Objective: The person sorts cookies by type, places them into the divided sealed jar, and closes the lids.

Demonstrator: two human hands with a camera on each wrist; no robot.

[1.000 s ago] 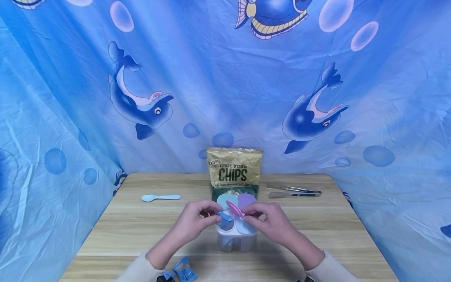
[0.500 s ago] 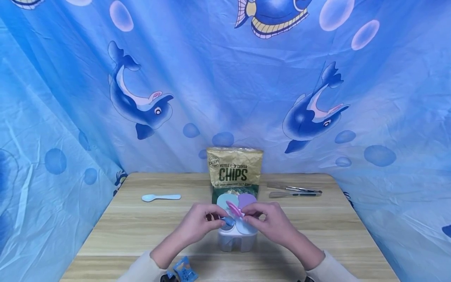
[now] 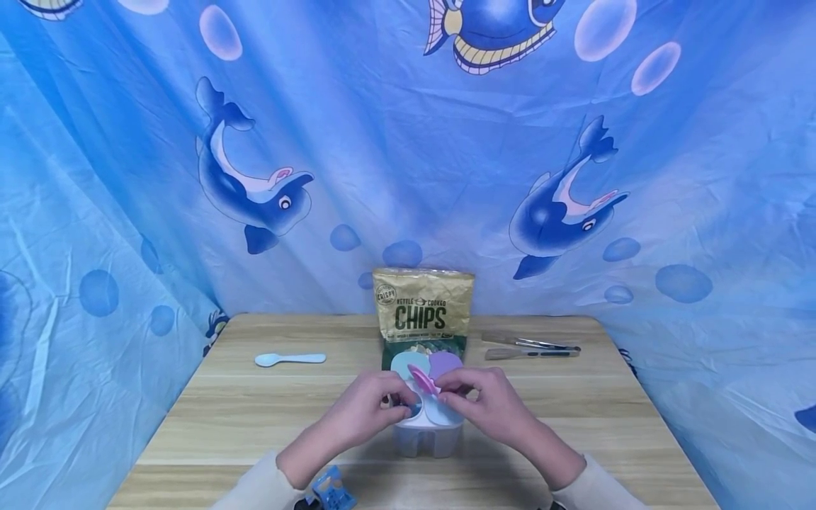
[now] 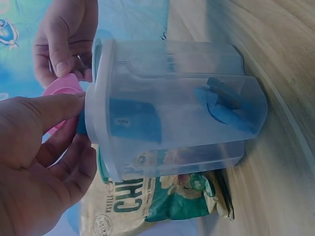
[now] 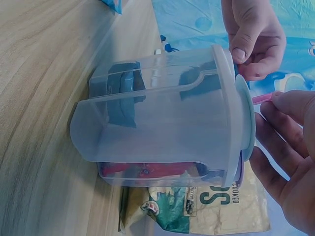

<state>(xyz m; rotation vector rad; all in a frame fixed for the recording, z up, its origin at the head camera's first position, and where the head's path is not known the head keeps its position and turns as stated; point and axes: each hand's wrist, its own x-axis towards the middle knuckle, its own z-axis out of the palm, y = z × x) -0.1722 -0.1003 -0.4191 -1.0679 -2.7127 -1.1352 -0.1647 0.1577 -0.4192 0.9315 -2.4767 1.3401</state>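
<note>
A clear multi-compartment container (image 3: pixel 428 440) stands upright on the table, with pastel flip lids on top. My right hand (image 3: pixel 483 395) pinches the raised pink lid (image 3: pixel 421 380). At the uncovered opening, my left hand (image 3: pixel 375 405) pinches the top of a small blue snack packet (image 4: pixel 135 120), most of which hangs inside the compartment. Below it, blue wrapped packets (image 4: pixel 226 108) lie on that compartment's floor. The mint lid (image 3: pixel 405 363), purple lid (image 3: pixel 446 363) and pale blue lid (image 3: pixel 443 411) lie down. Something red (image 5: pixel 147 169) shows through another compartment's wall.
Behind the container stands a chips bag (image 3: pixel 422 304). A light blue spoon (image 3: pixel 290 359) lies to the left, tongs (image 3: pixel 533 350) to the right. Another blue packet (image 3: pixel 334 489) rests near the front edge, by the left sleeve.
My left hand has moved right and slightly down, bringing the blue packet from above the opening into it. My right hand keeps the pink lid raised in the same place.
</note>
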